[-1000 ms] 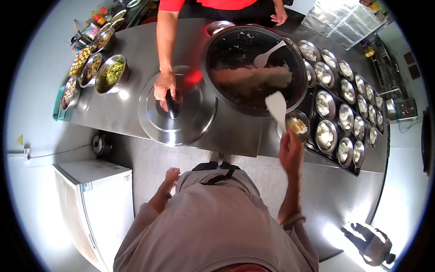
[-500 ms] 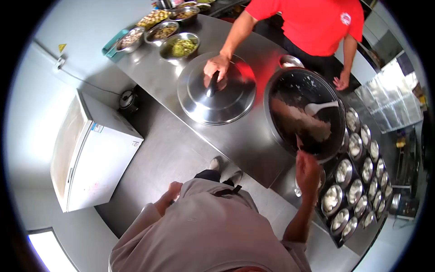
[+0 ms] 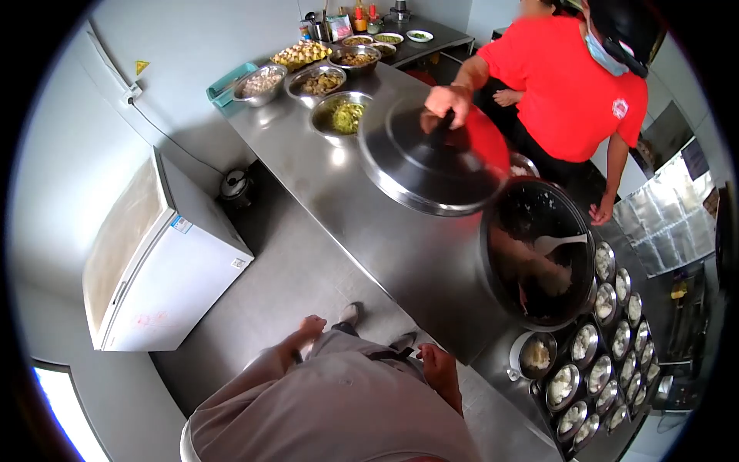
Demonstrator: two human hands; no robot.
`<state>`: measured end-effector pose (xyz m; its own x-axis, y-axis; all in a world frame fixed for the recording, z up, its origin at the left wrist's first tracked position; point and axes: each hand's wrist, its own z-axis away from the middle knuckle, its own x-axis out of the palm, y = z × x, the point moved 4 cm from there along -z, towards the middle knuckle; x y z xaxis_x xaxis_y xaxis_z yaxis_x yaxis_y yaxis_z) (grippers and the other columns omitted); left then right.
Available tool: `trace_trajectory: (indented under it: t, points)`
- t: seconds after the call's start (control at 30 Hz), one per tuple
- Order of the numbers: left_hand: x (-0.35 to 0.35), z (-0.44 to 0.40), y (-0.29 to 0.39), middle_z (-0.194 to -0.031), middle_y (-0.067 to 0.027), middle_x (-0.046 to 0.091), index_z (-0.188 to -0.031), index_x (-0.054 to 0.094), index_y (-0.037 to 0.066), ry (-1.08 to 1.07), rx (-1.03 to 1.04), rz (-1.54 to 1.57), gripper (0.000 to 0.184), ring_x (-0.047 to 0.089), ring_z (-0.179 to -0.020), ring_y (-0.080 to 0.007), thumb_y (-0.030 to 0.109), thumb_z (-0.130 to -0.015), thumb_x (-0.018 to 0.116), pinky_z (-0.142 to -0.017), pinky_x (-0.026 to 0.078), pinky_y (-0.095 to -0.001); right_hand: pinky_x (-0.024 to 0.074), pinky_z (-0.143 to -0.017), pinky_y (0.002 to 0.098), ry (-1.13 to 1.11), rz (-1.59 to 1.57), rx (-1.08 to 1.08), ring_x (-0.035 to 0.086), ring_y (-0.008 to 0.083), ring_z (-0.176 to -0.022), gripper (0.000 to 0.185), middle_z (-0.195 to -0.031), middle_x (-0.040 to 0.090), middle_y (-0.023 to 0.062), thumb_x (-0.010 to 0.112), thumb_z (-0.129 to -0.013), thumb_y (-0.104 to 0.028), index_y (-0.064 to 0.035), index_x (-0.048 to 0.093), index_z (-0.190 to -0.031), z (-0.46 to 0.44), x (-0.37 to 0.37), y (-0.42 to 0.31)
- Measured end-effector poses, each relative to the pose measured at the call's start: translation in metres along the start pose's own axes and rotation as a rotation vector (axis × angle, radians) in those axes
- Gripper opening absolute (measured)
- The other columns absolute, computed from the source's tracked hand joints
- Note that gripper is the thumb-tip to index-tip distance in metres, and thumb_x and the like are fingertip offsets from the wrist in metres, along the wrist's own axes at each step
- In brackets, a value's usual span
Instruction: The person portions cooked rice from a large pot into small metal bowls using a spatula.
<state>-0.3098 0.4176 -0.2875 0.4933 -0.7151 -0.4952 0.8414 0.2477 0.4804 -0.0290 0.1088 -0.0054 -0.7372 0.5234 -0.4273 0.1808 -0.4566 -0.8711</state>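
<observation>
My left hand is beside my waist with its fingers curled in, and nothing shows in it. Near the table edge, in front of my body, my right hand is also closed with nothing visible in it. The big dark pot stands on the steel table, with rice and a white rice paddle inside. A co-worker's hand grips the knob of a large metal lid, held tilted just left of the pot, its edge overlapping the rim in view.
Several small bowls of rice stand in a dark tray at right, beside a steel pan. Bowls of food line the table's far left end. A white chest freezer is on the left, with a rice cooker behind it.
My right hand has drawn back from the pot's rim to near my waist. The co-worker has raised the lid off the table and moved it toward the pot. The camera view has shifted.
</observation>
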Motion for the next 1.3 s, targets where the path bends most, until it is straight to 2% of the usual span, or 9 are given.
trace_trajectory:
  t: [0.13, 0.2, 0.4, 0.47, 0.73, 0.93, 1.0, 1.2, 1.3]
  points:
    - [-0.028, -0.011, 0.008, -0.093, -0.0144, 0.072, -0.102, 0.071, 0.008, -0.082, -0.066, -0.006, 0.030, 0.069, -0.091, -0.0298, 0.026, -0.081, 0.060, -0.079, 0.055, -0.0413, 0.0498, -0.061, 0.0290, 0.054, -0.039, -0.062, 0.060, 0.0134, -0.062, 0.033, -0.081, 0.070, 0.0100, 0.045, -0.102, -0.024, 0.0011, 0.067, -0.104, -0.021, 0.025, 0.016]
    - [-0.033, -0.050, -0.023, -0.082, -0.0102, 0.068, -0.090, 0.070, 0.002, -0.079, 0.382, -0.196, 0.026, 0.063, -0.070, -0.0205, 0.026, -0.082, 0.062, -0.062, 0.052, -0.0383, 0.0484, -0.058, 0.0272, 0.096, -0.119, -0.002, 0.058, 0.0110, -0.060, 0.034, -0.081, 0.070, 0.0085, 0.045, -0.103, -0.026, 0.0003, 0.066, -0.106, -0.032, 0.035, 0.018]
    - [-0.082, -0.068, -0.063, -0.084, -0.0118, 0.071, -0.090, 0.071, 0.007, -0.049, -0.015, 0.006, 0.022, 0.069, -0.077, -0.0270, 0.024, -0.078, 0.065, -0.068, 0.055, -0.0412, 0.0506, -0.058, 0.0279, 0.269, -0.095, 0.163, 0.061, 0.0119, -0.060, 0.032, -0.079, 0.070, 0.0080, 0.048, -0.103, -0.027, -0.0012, 0.065, -0.108, -0.058, 0.054, 0.015]
    - [-0.089, -0.072, -0.058, -0.089, -0.0110, 0.072, -0.091, 0.072, 0.015, -0.238, 0.701, -0.987, 0.020, 0.070, -0.085, -0.0323, 0.024, -0.075, 0.065, -0.072, 0.056, -0.0436, 0.0509, -0.059, 0.0289, 0.284, -0.099, 0.196, 0.061, 0.0126, -0.060, 0.032, -0.080, 0.070, 0.0083, 0.047, -0.102, -0.027, -0.0014, 0.065, -0.108, -0.063, 0.066, 0.008]
    - [-0.126, -0.113, -0.058, -0.086, -0.0110, 0.072, -0.088, 0.070, 0.011, -0.177, 0.837, -0.977, 0.025, 0.068, -0.078, -0.0339, 0.027, -0.068, 0.072, -0.069, 0.055, -0.0456, 0.0455, -0.053, 0.0244, 0.269, -0.105, 0.290, 0.055, 0.0085, -0.060, 0.034, -0.083, 0.069, 0.0057, 0.046, -0.103, -0.030, -0.0024, 0.065, -0.108, -0.077, 0.125, -0.005]
    - [-0.153, -0.150, -0.051, -0.078, -0.0106, 0.067, -0.088, 0.068, 0.000, -0.067, 0.132, -0.130, 0.024, 0.062, -0.069, -0.0203, 0.022, -0.081, 0.062, -0.059, 0.051, -0.0394, 0.0459, -0.053, 0.0248, 0.288, -0.138, 0.316, 0.056, 0.0089, -0.060, 0.037, -0.082, 0.069, 0.0062, 0.044, -0.103, -0.032, -0.0017, 0.065, -0.109, -0.078, 0.139, -0.021]
    - [-0.159, -0.136, -0.035, -0.099, -0.0212, 0.068, -0.098, 0.069, 0.005, -0.082, -0.127, -0.018, 0.021, 0.063, -0.105, -0.0347, 0.018, -0.084, 0.059, -0.090, 0.051, -0.0448, 0.0460, -0.053, 0.0249, 0.295, -0.119, 0.309, 0.056, 0.0091, -0.060, 0.037, -0.082, 0.070, 0.0063, 0.044, -0.103, -0.032, -0.0013, 0.065, -0.110, -0.076, 0.138, -0.020]
    - [-0.143, -0.165, -0.022, -0.078, -0.0122, 0.067, -0.088, 0.066, 0.001, -0.216, 0.558, -0.340, 0.029, 0.062, -0.068, -0.0228, 0.029, -0.085, 0.058, -0.065, 0.052, -0.0409, 0.0486, -0.056, 0.0259, 0.378, -0.225, 0.356, 0.059, 0.0109, -0.061, 0.034, -0.084, 0.070, 0.0081, 0.047, -0.102, -0.029, -0.0006, 0.065, -0.107, -0.074, 0.127, 0.012]
    - [-0.139, -0.155, 0.008, -0.082, -0.0131, 0.065, -0.085, 0.062, 0.006, -0.361, 0.528, -0.150, 0.019, 0.062, -0.076, -0.0301, 0.024, -0.086, 0.057, -0.067, 0.049, -0.0439, 0.0505, -0.058, 0.0275, 0.439, -0.314, 0.329, 0.061, 0.0123, -0.064, 0.034, -0.086, 0.070, 0.0069, 0.048, -0.103, -0.031, -0.0011, 0.063, -0.111, -0.086, 0.106, 0.028]
